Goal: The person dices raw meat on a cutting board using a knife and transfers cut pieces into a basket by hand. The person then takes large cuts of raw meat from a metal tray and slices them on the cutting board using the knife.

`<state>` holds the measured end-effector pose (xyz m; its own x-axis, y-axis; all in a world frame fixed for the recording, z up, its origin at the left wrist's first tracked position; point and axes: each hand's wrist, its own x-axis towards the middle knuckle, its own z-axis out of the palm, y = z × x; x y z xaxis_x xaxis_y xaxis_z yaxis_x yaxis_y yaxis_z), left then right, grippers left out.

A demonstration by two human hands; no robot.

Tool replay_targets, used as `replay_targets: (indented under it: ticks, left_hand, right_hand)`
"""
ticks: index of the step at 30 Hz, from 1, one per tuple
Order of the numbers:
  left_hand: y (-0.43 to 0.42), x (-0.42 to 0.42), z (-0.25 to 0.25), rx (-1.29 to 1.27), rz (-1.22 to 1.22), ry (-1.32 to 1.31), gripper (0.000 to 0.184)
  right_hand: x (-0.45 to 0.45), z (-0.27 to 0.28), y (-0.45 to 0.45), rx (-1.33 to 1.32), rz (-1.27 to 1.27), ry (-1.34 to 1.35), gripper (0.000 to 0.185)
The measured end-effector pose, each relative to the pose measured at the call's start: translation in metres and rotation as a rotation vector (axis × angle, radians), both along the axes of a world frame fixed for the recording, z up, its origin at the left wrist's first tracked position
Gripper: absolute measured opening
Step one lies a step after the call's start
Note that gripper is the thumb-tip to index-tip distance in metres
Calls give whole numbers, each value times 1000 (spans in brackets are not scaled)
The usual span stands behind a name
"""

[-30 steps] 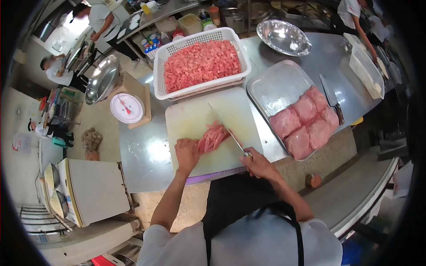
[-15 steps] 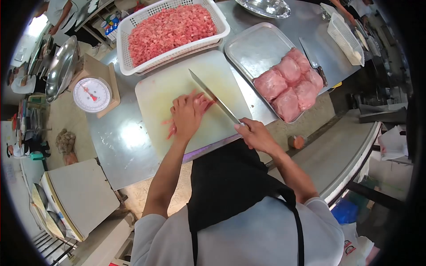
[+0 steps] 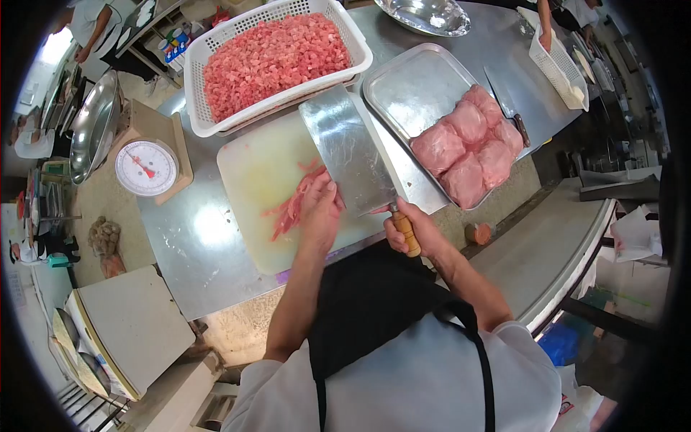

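Note:
My right hand [image 3: 416,229] grips the wooden handle of a wide cleaver [image 3: 350,147]. The blade's broad face is turned up, and its far end lies over the edge of the white cutting board [image 3: 248,162]. Thin pink meat strips [image 3: 288,209] lie in a loose pile on the board. My left hand [image 3: 321,210], turned on its side with fingers bent together, is on the right end of this pile, close beside the blade. Some of the meat is hidden under it.
Beyond the board stands a white perforated basket [image 3: 194,90] of diced meat. To the right, a metal tray [image 3: 392,75] holds several large meat pieces [image 3: 475,144], with a knife [image 3: 507,108] beside it. A dial scale [image 3: 146,168] stands left. Other people are at the edges.
The cleaver has turned from edge-down to flat, its broad face now showing. My left hand has shifted right and rolled from palm-down onto its side, uncovering more meat strips.

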<state>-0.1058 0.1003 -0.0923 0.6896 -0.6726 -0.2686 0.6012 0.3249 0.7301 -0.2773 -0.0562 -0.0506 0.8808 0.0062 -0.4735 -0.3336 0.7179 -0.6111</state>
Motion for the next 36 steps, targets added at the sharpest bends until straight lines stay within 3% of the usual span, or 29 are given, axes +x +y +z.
replay_targets:
  ticks: [1,4,7,8,11,14,16,18,22,25,32,36]
  left_hand:
    - [12,10,-20,85,-96,-133,29]
    - [34,34,-4,457,65,-308,20]
    - [35,55,-19,692,322,-1186,19]
    - [38,57,-27,979,150,-1456,23]
    - [35,38,-28,1097,14,-1435,24]
    - [22,47,-17,1102,257,-1539,27]
    - [15,57,-31,981,113,-1602,28]
    - [14,53,-14,936,-113,-1456,29]
    - [0,38,-36,1128,209,-1451,21]
    - [-17,30,-37,1265,113,-1441,21]
    - [-9,34,-35,1127,124,-1449,27]
    - [-7,34,-42,1087,193,-1401,27]
  right_hand:
    - [0,5,2,-33,-10,-12,56]
    - [-1,7,1,-585,22,133,51]
    - [2,14,-5,-835,188,280,53]
    - [1,10,0,-845,165,330,59]
    - [4,9,-5,-912,247,352,60]
    - [7,31,-15,-1016,296,329,57]
    - [-3,31,-22,-1041,336,274,55]
    - [1,32,-27,-1126,357,159,50]
    - [-1,54,-28,-1157,417,149,51]
    - [19,44,-25,-1137,488,189,51]
    - [67,24,-24,-1077,484,150,47]
    - [44,64,-24,-1002,580,299,50]
